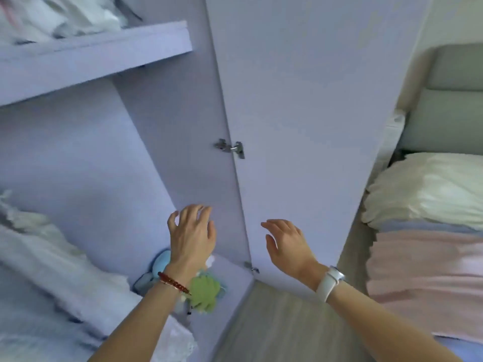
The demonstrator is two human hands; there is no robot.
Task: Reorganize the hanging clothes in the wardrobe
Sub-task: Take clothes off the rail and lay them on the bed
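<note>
**Two empty hands at the open wardrobe**

Both hands are spread and hold nothing. The left hand (pixel 192 232) is left of the pale purple wardrobe door (pixel 308 121); the right hand (pixel 286 245) is in front of it. Further left of the door, blurry white hanging clothes (pixel 49 254) look soft and light, maybe two or three. Best held by the hanger. Two metal hinges (pixel 231 148).

Soft bluish daylight, perhaps from the right, blurred clothes (pixel 39 246), wide-angle edge bending
</note>
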